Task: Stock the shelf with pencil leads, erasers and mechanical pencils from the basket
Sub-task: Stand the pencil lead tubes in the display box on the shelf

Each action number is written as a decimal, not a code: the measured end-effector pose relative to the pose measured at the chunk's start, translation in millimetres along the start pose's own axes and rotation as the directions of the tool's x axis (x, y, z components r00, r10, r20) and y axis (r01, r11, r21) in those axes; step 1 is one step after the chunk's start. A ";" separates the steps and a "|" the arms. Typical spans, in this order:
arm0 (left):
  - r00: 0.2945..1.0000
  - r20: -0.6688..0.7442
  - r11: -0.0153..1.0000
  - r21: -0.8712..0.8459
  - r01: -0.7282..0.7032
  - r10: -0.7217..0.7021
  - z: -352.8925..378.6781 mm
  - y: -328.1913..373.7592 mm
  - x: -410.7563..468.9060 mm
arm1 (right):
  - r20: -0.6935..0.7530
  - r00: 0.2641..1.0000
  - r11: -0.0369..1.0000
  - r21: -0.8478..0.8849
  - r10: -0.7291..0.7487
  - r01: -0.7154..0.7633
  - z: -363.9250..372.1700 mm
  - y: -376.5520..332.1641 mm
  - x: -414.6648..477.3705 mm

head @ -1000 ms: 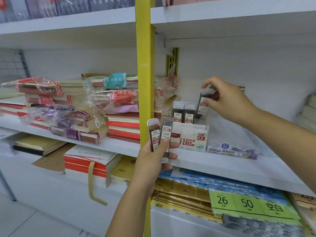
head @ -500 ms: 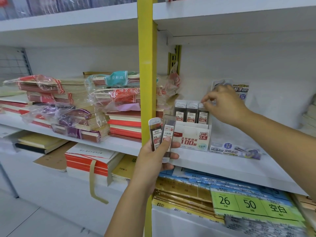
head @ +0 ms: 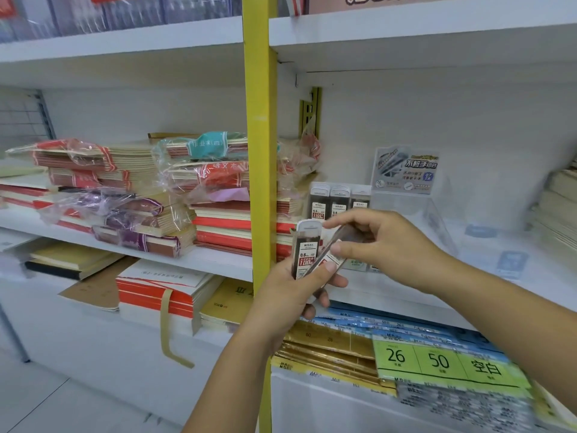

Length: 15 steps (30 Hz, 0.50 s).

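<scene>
- Upright lead case (head: 307, 250): slim dark see-through case with a white cap and a white label marked "0.5" above a red band. It stands vertical, label forward, and the left hand (head: 290, 298) grips its lower part.
- Tilted lead case (head: 334, 245): same type, motion-blurred. It leans with its top to the right, just beside the upright lead case. The right hand (head: 384, 242) pinches it.
- Stocked lead cases (head: 339, 201): three of the same type, upright in a row, side by side, caps level. They stand in the display box (head: 356, 265), which is mostly hidden behind the hands.
- Shelf (head: 406, 295): white board carrying the display box.
</scene>
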<state>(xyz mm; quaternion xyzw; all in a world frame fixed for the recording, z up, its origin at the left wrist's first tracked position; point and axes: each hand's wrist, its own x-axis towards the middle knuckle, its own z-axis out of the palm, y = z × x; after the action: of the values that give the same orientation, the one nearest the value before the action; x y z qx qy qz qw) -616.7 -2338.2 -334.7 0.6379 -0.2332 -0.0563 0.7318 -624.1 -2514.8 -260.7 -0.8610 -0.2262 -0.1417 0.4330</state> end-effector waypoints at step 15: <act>0.990 -0.139 0.998 0.052 -0.031 0.038 -5.8 -2.2 4.7 | 0.184 0.977 0.987 -0.135 0.112 -0.088 -2.8 3.6 -9.3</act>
<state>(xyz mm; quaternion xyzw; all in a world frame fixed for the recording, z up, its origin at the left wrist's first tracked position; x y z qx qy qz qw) -609.6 -2335.2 -336.0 0.6541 -0.1936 0.0074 0.7312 -630.4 -2521.4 -265.6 -0.9065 -0.2136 -0.0504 0.3608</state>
